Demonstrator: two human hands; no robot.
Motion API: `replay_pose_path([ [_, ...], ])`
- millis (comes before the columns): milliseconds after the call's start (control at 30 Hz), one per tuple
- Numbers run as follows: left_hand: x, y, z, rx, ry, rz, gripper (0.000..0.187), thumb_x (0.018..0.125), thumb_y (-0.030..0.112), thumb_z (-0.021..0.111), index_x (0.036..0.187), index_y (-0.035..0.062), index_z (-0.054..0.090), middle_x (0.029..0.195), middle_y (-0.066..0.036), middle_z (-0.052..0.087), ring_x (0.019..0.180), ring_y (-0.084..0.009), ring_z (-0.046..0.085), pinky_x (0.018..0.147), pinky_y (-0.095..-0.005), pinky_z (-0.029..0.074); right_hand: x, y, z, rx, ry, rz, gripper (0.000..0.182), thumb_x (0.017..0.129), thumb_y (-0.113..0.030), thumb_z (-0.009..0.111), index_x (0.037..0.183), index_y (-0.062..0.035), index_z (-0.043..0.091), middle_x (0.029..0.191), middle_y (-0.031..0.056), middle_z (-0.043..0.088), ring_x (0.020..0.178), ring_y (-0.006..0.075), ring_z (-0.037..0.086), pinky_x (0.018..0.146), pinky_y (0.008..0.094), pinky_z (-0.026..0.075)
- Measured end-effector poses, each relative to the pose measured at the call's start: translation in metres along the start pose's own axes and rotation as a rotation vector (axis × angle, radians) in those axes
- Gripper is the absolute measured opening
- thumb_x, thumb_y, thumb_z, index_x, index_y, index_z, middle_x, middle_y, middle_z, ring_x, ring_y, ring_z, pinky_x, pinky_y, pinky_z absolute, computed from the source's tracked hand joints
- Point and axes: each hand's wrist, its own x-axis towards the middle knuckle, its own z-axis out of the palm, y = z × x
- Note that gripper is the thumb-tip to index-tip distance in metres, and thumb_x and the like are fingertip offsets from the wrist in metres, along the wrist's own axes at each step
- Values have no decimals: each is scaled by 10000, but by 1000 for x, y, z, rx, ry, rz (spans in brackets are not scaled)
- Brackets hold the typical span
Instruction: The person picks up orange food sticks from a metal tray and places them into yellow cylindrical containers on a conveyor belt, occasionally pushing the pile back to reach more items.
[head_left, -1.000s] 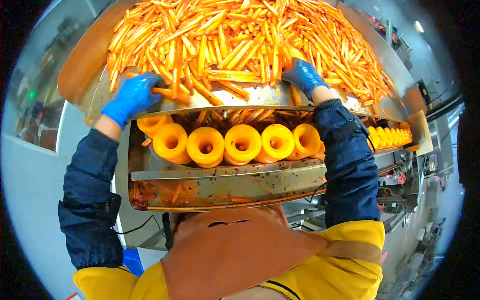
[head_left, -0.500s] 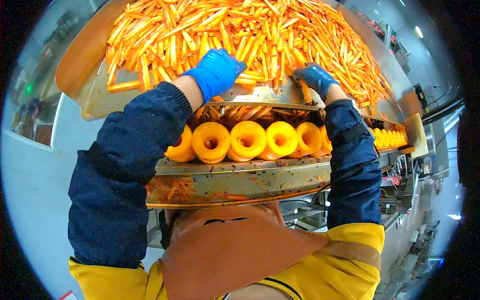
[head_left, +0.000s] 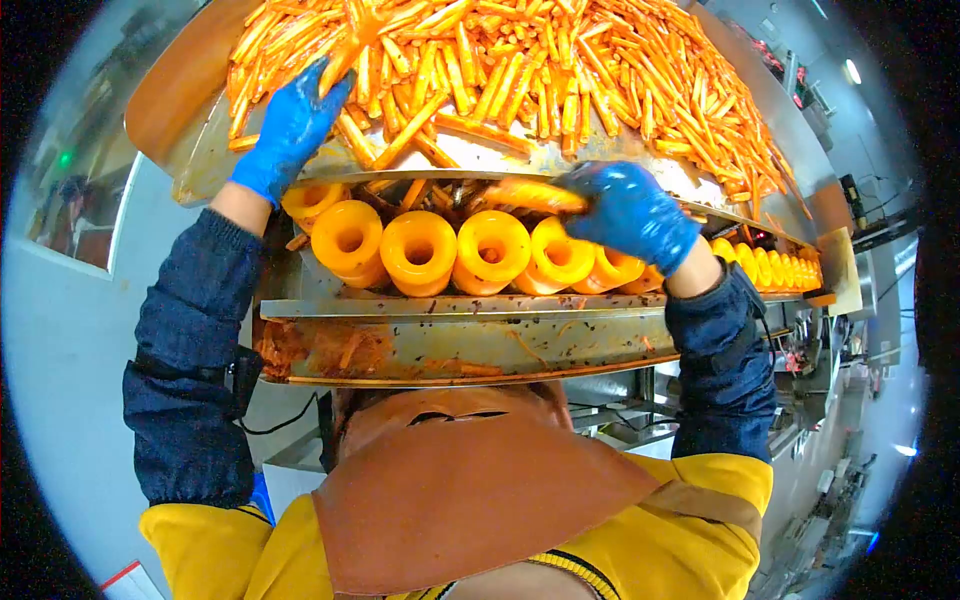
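Note:
In a blue glove, my left hand is at the left of the heap of orange carrots. Its thumb and fingers close on the end of a blurred carrot. My right hand, gloved too, hangs over the row of yellow cup-like rollers and grips a carrot that points left. That carrot is smeared by motion. Each roller has a round hole in its top, and a small orange piece shows inside one. More carrots lie in the dark gap behind the rollers.
A metal tray with a raised wall bears the heap. In front of the rollers runs a metal trough with orange scraps. More yellow rollers continue to the right. A brown apron covers my front.
My left hand has moved left along the heap. The right hand has come down from the tray's edge to above the rollers, carrying a carrot. The rollers appear shifted.

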Motion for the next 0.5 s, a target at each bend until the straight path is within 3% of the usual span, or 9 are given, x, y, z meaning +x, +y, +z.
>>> replay_pose_path([
  [33, -8, -8, -2, 7, 4, -3, 467, 860, 400, 577, 1152, 36, 581, 1042, -227, 626, 970, -378, 602, 840, -421, 490, 8, -21, -1, -230, -49, -48, 334, 693, -173, 696, 1012, -77, 669, 887, 132, 659, 817, 320, 642, 694, 388, 518],
  [100, -24, -20, -8, 217, -24, 67, 454, 847, 374, 601, 1151, 36, 585, 1042, -237, 623, 959, -367, 609, 839, -426, 490, 32, -42, 20, -459, -21, -204, 223, 692, -190, 681, 898, -104, 672, 768, 99, 620, 741, 316, 626, 634, 406, 513],
  [133, -29, -17, -12, 238, -65, 15, 447, 838, 346, 617, 1161, 39, 583, 1040, -234, 625, 959, -358, 610, 846, -425, 487, 41, -50, 40, -480, 26, -191, 137, 718, -199, 649, 820, -107, 652, 756, 103, 604, 737, 284, 628, 605, 395, 511],
  [167, -35, -26, -9, 245, -60, 9, 447, 838, 346, 617, 1161, 39, 583, 1040, -234, 625, 959, -358, 610, 846, -425, 487, 49, -59, 51, -426, 113, -348, 117, 717, -149, 581, 722, -54, 649, 700, 162, 624, 636, 318, 633, 559, 413, 509],
  [267, -50, -43, -1, 310, 33, 30, 410, 844, 327, 604, 1150, 54, 592, 1108, -200, 612, 979, -358, 601, 850, -418, 487, 56, -79, 75, -389, 85, -467, 114, 702, -150, 590, 718, -52, 649, 717, 165, 624, 653, 321, 630, 568, 412, 504],
  [367, -52, -39, -2, 274, 29, -37, 411, 842, 325, 602, 1155, 58, 593, 1125, -196, 608, 990, -351, 600, 864, -413, 483, 49, -83, 63, -400, -33, -374, 170, 757, -212, 648, 873, -87, 637, 810, 116, 610, 803, 297, 616, 644, 394, 509],
  [433, -52, -40, 0, 285, 41, -37, 410, 849, 328, 586, 1157, 58, 594, 1119, -196, 613, 1005, -342, 598, 876, -406, 480, 43, -77, 45, -172, 74, -234, 272, 738, -180, 663, 992, -85, 644, 873, 136, 626, 813, 325, 614, 675, 400, 506],
  [467, -51, -41, 1, 300, 42, -10, 438, 863, 361, 566, 1158, 37, 587, 1116, -205, 612, 1007, -351, 596, 875, -409, 479, 42, -71, 52, 33, 286, -231, 277, 787, -177, 669, 1044, -78, 642, 840, 99, 631, 751, 248, 616, 646, 348, 489],
  [500, -51, -42, 1, 316, 43, 18, 471, 877, 393, 546, 1158, 17, 580, 1113, -215, 611, 1009, -360, 595, 873, -412, 478, 44, -74, 58, 29, 282, -235, 277, 787, -177, 669, 1044, -78, 642, 840, 99, 631, 751, 248, 616, 646, 348, 489],
])
